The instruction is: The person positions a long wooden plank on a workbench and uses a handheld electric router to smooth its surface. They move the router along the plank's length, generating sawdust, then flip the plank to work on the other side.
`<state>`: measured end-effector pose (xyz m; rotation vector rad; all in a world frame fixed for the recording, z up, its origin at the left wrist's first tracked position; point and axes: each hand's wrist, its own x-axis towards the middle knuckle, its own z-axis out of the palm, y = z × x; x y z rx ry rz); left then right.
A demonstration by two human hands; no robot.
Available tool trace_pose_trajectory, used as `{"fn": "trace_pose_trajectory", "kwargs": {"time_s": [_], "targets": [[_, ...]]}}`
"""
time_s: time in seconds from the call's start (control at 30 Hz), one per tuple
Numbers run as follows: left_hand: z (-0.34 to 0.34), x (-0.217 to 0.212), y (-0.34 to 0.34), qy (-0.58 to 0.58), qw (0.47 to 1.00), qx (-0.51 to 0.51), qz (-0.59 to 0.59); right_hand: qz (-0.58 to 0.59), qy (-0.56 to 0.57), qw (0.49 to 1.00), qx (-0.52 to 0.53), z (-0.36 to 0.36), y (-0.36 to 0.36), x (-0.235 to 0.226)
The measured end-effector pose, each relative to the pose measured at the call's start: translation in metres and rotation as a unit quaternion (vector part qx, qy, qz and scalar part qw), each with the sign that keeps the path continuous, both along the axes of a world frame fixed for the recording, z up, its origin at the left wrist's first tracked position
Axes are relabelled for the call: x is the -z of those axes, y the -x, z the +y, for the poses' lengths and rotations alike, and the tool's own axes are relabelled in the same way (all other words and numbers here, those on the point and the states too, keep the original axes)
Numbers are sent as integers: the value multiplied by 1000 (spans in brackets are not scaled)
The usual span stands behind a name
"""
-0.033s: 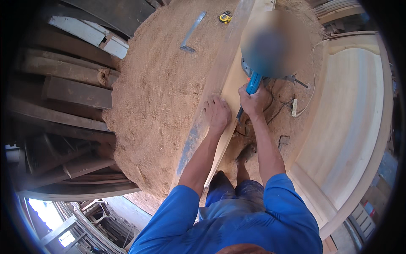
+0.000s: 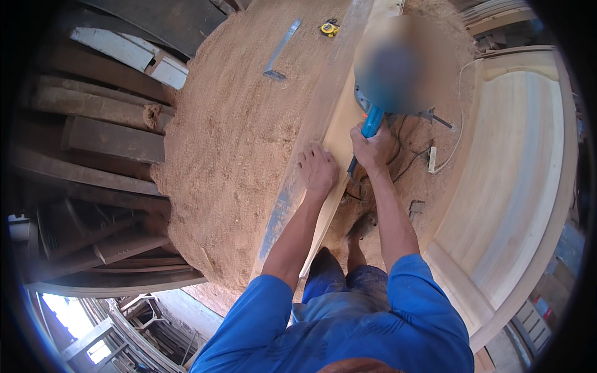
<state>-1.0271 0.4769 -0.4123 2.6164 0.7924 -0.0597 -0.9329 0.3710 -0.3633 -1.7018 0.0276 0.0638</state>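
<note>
My right hand is closed around the blue handle of a corded power tool. A blurred patch hides most of the tool's body, so its exact kind cannot be made out. The tool is over a long pale wooden board, with its dark cable trailing down by my wrist. On the board's left side my left hand presses down with bent fingers, gripping the edge where it meets a dusty, paint-marked plank alongside.
A metal try square and a yellow tape measure lie on the sawdust-covered ground. To the right stands a large panelled wooden door. A white power strip and cables lie nearby. Stacked timber lines the left.
My left hand has shifted very slightly toward me along the board. The right hand and the power tool look the same.
</note>
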Motion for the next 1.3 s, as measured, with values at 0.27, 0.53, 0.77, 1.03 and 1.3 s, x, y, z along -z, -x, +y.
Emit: {"fn": "trace_pose_trajectory", "kwargs": {"time_s": [0.27,0.53,0.77,1.03,1.3], "targets": [[3,4,-1,-8,1000,14,11,-20,-33,999,2,-3,-89,26],[5,2,0,0,1000,4,20,-37,0,999,23,-3,-154,16],[5,-13,-6,33,998,8,52,-45,20,999,6,-16,-220,24],[11,7,13,43,997,33,46,-15,30,999,24,-21,-288,29],[9,10,18,5,999,51,11,-55,17,998,26,-27,-358,36]]}}
